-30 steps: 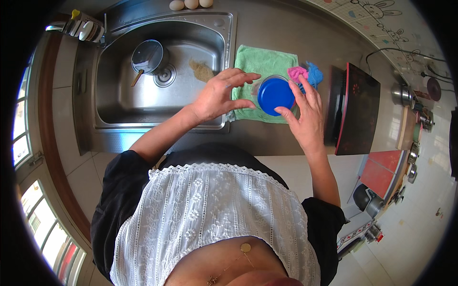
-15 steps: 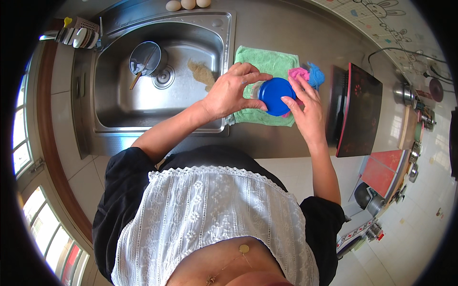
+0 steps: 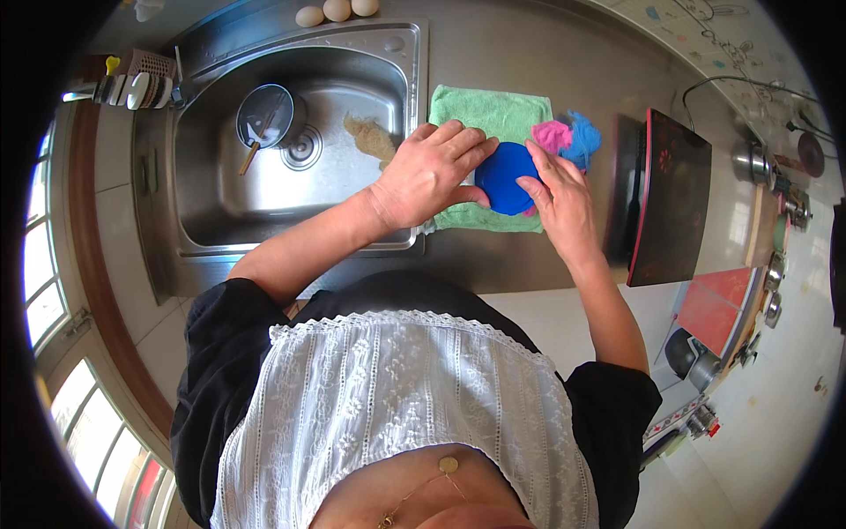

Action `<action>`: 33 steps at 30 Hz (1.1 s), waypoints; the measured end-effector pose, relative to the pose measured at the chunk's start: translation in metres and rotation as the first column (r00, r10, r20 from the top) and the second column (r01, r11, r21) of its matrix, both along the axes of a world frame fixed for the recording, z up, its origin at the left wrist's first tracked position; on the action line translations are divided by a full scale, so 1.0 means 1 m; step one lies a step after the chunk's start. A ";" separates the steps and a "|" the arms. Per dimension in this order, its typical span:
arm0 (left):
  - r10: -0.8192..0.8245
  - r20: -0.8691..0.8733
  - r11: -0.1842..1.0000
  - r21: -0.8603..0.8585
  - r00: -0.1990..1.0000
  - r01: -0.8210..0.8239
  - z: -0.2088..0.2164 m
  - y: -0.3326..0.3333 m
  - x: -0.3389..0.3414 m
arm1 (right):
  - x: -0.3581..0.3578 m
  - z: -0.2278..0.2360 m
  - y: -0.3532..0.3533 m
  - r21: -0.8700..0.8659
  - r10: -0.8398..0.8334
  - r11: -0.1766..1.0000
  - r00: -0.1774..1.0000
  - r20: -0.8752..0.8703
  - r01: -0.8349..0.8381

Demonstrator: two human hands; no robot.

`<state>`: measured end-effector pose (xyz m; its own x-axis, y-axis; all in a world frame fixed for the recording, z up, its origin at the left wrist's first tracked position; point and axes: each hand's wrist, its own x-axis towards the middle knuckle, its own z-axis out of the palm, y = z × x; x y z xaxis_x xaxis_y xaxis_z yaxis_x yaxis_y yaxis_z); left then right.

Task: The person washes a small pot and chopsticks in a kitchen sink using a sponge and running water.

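A round blue lid (image 3: 507, 179) faces up between my two hands, over a green towel (image 3: 489, 106) right of the sink. My left hand (image 3: 429, 172) curls around its left side, fingers at the far edge and thumb at the near edge. Thumb and fingers of my right hand (image 3: 567, 207) grip the lid's right rim. The clear container under the lid is almost wholly hidden now. Just beyond my right fingertips lie a pink cloth (image 3: 552, 137) and a blue mesh cloth (image 3: 582, 139), both bunched up.
Left of the towel is a steel sink (image 3: 207, 198) holding a dark pot (image 3: 264, 115) with chopsticks in it and a tan scrubber (image 3: 370, 138). Three eggs (image 3: 337, 10) sit behind the sink. A black, red-edged cooktop panel (image 3: 674, 198) stands at the right.
The container has tilted so its lid faces up more squarely and its clear side is covered. My left hand has closed in nearer the lid. The view has shifted slightly.
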<state>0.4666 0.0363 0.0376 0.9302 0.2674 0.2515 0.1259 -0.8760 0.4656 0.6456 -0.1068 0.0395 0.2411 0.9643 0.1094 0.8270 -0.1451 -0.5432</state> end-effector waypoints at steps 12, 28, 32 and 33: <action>0.019 0.037 0.979 -0.202 0.999 -0.011 0.002 -0.003 -0.005 | -0.002 -0.009 -0.016 0.110 -0.148 0.975 0.931 -0.334 0.195; 0.260 -0.095 0.793 -0.546 0.961 -0.268 -0.033 -0.004 -0.062 | -0.012 0.017 0.014 -0.139 0.131 0.984 0.978 0.161 -0.109; 0.308 -0.080 0.758 -0.582 0.948 -0.295 -0.035 0.000 -0.067 | 0.021 0.035 0.024 -0.050 0.037 0.998 0.998 0.048 -0.035; 0.322 -0.086 0.749 -0.586 0.943 -0.309 -0.035 0.001 -0.069 | 0.039 0.039 0.026 -0.011 0.024 1.000 1.000 -0.005 -0.024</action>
<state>0.3979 0.0371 0.0023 0.7627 0.6458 -0.0341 0.3316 -0.3453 0.8779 0.6842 -0.0806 0.0785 0.2180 0.9711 0.0970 0.8275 -0.1312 -0.5459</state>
